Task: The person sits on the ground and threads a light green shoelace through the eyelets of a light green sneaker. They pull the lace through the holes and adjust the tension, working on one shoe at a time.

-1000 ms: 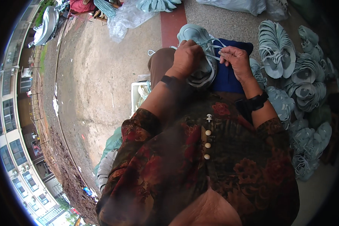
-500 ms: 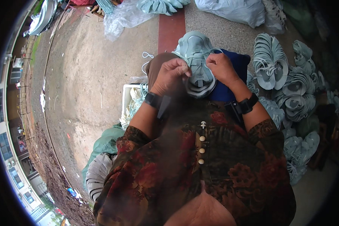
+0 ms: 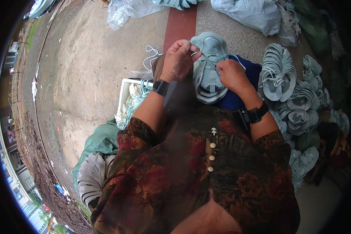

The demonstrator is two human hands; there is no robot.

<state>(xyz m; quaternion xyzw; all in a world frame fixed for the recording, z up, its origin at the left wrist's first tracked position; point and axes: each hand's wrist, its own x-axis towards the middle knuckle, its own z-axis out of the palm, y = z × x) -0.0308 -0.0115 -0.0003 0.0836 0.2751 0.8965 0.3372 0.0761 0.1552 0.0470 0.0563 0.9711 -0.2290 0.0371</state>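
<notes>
Outdoor work ground, bare pale concrete (image 3: 101, 58) on the left; speckled paving (image 3: 230, 39) beyond the lap, edged by a red strip (image 3: 181, 29). Brown trousers and a dark floral blouse (image 3: 152, 183) are worn by the seated person. Bulging white plastic bag (image 3: 247, 15) noted at the far side, green sack (image 3: 101, 138) at lower left. Nested pale-blue sneaker uppers (image 3: 277, 70) are stacked at the right; white box (image 3: 124, 89), filled with loose laces, is placed by the left knee. Blue cloth pad (image 3: 252, 74) is laid across the lap. Partly over it, between the hands, one pale-blue mesh sneaker upper (image 3: 211, 43) is held toe outward, heel toward the body; sole not confirmed. Right hand (image 3: 234, 75) is curled over its right side, lace apparently gripped at the fingertips. Left hand (image 3: 178, 62) is raised at the other edge, thumb and forefinger brought near together; whether anything is pinched cannot be told. Pale lace (image 3: 235, 57) is looped above the throat. Lacing is judged the step in hand; an eyelet must be found next, the tip threaded and slack drawn evenly.
</notes>
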